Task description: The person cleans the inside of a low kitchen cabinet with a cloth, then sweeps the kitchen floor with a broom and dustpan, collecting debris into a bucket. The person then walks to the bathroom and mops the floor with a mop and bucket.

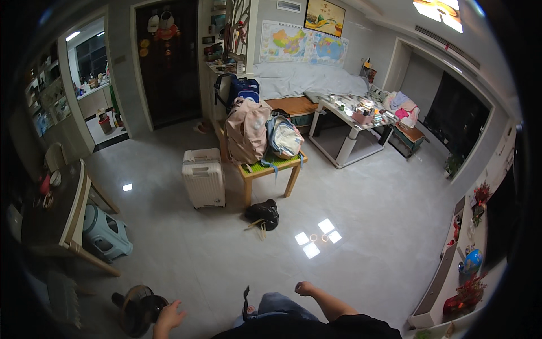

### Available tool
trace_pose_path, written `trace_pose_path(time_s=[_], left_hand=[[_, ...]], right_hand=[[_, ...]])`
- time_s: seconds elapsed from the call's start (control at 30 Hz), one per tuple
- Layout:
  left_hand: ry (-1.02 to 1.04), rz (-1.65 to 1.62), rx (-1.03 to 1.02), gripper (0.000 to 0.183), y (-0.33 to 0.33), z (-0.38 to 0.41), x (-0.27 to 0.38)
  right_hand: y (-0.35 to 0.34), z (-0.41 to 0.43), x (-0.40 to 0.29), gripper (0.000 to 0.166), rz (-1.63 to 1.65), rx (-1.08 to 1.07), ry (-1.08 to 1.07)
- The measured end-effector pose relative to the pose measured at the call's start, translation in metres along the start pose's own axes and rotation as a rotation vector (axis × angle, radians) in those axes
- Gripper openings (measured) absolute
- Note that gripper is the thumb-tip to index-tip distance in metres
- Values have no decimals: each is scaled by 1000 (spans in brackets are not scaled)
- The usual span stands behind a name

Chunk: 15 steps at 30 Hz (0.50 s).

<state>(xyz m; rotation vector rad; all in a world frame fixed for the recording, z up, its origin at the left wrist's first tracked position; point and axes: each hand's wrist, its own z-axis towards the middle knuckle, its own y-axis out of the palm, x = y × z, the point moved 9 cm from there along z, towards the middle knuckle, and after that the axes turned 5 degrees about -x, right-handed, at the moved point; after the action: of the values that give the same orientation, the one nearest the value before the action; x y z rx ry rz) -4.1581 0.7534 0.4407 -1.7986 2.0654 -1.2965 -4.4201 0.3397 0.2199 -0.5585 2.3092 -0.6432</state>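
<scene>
My left hand (170, 315) is low in the view with its fingers spread and nothing visible in it. Just left of it, on the floor, stands a dark, rounded object with a tan rim (142, 307); I cannot tell what it is, or whether the hand touches it. My right hand (305, 289) hangs over the grey tiled floor (262, 262), fingers curled in, with no object showing. Ahead of me is a black plastic bag (264, 212) with pale sticks beside it. Behind it, a wooden bench (275, 170) bears a pink backpack (247, 131) and a white-and-blue backpack (286, 137).
A cream suitcase (204, 180) stands left of the bench. On the left are a dark-topped table (51, 216) and a pale blue plastic stool (108, 233). A cluttered white-legged table (349, 142) is at the back, and a low cabinet (436, 284) runs along the right.
</scene>
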Motion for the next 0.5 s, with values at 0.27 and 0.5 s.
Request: trace_pose_path(time_s=[0.27,0.5], left_hand=[[-98,23,-87,51,-141,96,-20],[-105,-56,97,50,-281,216,-107]], right_hand=[[-28,140,-43,20,-154,-333,341],[-119,344,-255,21,-292,-2,-16]])
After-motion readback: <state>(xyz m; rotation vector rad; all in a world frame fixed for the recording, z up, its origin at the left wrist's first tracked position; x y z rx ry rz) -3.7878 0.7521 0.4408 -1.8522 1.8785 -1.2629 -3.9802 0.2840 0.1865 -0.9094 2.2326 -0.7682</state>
